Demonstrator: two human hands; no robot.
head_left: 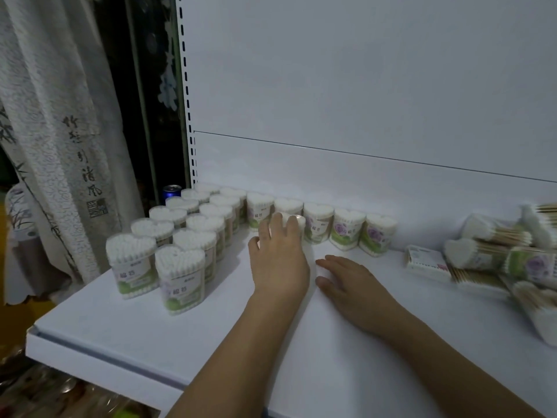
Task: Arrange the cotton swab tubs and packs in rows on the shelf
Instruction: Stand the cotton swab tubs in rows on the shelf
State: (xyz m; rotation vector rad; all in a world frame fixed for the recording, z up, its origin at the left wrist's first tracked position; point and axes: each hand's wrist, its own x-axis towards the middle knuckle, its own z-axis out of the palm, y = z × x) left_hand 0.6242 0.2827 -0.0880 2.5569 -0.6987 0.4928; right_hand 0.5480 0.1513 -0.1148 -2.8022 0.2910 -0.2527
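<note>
Heart-shaped clear tubs of cotton swabs stand upright on a white shelf (150, 333). Two rows of tubs (180, 267) run from the front left toward the back, and a single row (346, 229) lines the back wall. My left hand (278, 260) is wrapped over the top of one tub (297, 221) in front of that back row. My right hand (352, 285) lies flat on the shelf with fingers spread, holding nothing. A loose heap of tubs and packs (500, 254) lies on its side at the right, with a small flat box (426, 262) beside it.
A patterned curtain (60, 140) hangs to the left of the shelf, and a blue can (171, 191) stands behind the left rows. The slotted upright post (187, 95) marks the shelf's left end. Clutter shows below the shelf's front edge.
</note>
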